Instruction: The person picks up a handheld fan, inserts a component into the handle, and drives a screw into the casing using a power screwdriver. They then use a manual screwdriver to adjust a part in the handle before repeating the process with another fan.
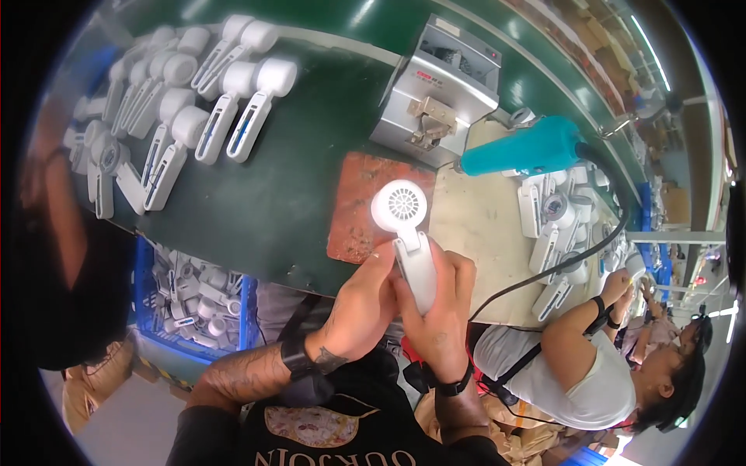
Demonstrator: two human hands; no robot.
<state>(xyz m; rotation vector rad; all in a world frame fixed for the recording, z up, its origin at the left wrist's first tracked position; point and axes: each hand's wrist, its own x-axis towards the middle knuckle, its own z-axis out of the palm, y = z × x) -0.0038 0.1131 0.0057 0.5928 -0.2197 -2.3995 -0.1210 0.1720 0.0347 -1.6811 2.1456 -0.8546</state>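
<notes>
Both my hands are closed around a white handheld fan [403, 206], its round slotted head pointing away from me and its handle toward me. My left hand [359, 305] grips the handle from the left side, with its fingers partly hidden behind. On the other side, my right hand [441, 320] wraps the lower handle, a thumb lying along it. The fan is held over the near part of a reddish-brown board [353, 210]. Beyond it to the right, a teal electric screwdriver [522, 146] lies nearly level, touched by neither hand.
A grey screw feeder [439, 85] stands behind the board. Several white fans [252, 116] lie in rows at the left, and more fans [556, 210] are piled at the right. A blue crate [190, 346] of fans sits lower left. A black cable [559, 268] crosses near a co-worker [579, 369].
</notes>
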